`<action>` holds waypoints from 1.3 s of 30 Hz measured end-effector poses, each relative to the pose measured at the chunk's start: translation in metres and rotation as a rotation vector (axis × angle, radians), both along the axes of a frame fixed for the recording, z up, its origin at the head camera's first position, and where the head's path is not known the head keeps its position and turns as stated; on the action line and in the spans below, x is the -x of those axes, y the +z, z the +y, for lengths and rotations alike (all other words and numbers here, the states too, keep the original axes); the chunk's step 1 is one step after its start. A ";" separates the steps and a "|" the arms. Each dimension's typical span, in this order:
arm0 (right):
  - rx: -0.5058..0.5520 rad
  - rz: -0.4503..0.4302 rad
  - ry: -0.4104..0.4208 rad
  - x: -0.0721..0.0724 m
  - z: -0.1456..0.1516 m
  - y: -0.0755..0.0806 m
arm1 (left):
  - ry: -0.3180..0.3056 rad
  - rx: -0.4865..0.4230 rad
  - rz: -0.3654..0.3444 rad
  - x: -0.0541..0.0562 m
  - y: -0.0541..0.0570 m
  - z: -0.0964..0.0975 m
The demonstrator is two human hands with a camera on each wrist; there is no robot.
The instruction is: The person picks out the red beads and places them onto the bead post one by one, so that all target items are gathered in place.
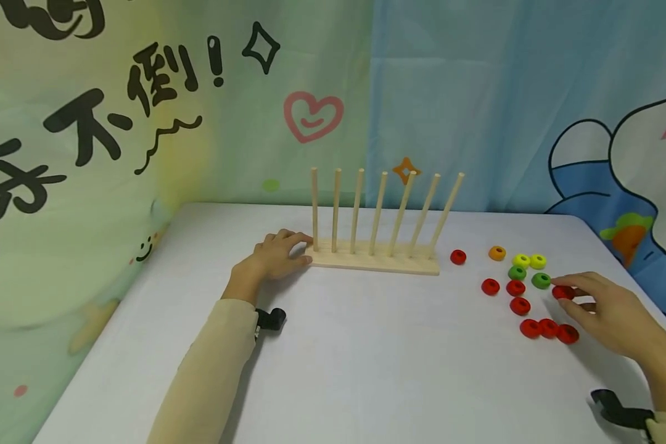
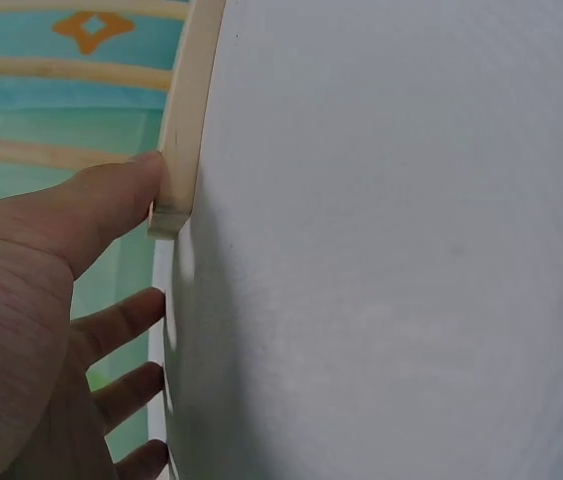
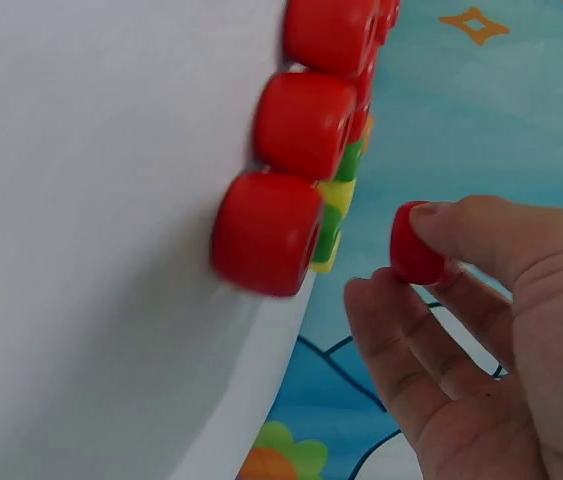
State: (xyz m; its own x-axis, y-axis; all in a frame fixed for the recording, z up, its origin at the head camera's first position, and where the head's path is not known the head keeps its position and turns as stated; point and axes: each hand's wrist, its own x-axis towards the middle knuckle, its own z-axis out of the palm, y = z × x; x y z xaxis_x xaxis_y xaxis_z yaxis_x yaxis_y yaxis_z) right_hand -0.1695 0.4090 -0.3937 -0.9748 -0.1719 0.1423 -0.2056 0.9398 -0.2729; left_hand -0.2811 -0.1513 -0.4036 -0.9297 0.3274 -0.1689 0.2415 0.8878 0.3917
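A wooden peg stand [image 1: 374, 264] with a row of several upright pegs stands toward the back of the table. My left hand [image 1: 277, 254] holds the left end of its base, thumb at the front and index finger behind; the left wrist view shows the thumb [image 2: 111, 205] against the base [image 2: 183, 130]. At the right, my right hand [image 1: 610, 311] pinches a red bead [image 1: 562, 292] between thumb and fingers. In the right wrist view that red bead [image 3: 413, 245] appears raised off the table. Just left of this hand is a green bead [image 1: 541, 281].
Several loose red beads [image 1: 519, 306] lie on the right of the white table [image 1: 366, 357]. Behind them are an orange bead [image 1: 497, 253], yellow beads [image 1: 538, 261] and another green bead [image 1: 517, 273]. A printed curtain [image 1: 449, 92] hangs behind the table.
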 end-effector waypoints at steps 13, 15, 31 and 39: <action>0.127 -0.035 0.031 0.002 -0.032 0.016 | 0.020 -0.032 0.038 -0.006 0.000 -0.006; 0.131 -0.016 0.034 0.003 -0.035 0.017 | 0.010 -0.045 0.048 -0.007 -0.001 -0.006; 0.192 0.070 0.161 0.014 -0.064 0.028 | 0.009 -0.054 0.015 0.003 -0.004 -0.007; 0.267 0.097 0.208 0.022 -0.087 0.038 | -0.029 -0.082 0.034 0.007 -0.001 -0.007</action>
